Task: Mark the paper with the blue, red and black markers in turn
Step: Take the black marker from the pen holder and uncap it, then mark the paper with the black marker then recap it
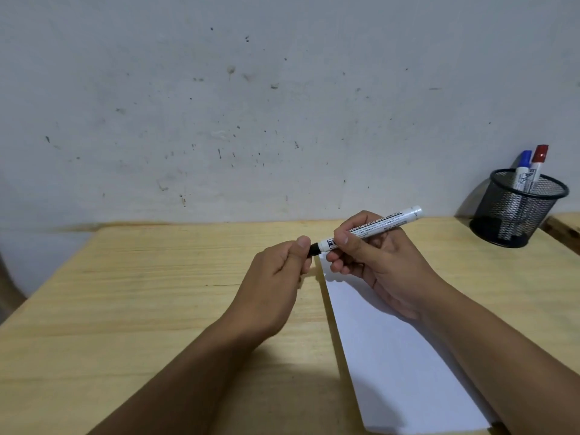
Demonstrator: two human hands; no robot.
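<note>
Right now both hands meet above the far end of the sheet of white paper (392, 346), which lies flat on the wooden worktop (141, 293) and runs toward the near right corner. The right hand (376, 262) has its grip closed around the white barrel of the black marker (376, 226), thumb on top and fingers curled beneath, the barrel slanting up and away to the right. The left hand (279, 277) is a loose fist whose grip pinches the marker's black cap (314, 249) between thumb and forefinger; the cap sits against the barrel end, and I cannot tell whether it is fully seated. No marks show on the visible part of the paper. At the far right, close to the wall, a black mesh pen cup (518, 211) stands on the worktop, holding the blue marker (523, 169) and the red marker (538, 164) upright, caps up, side by side.
</note>
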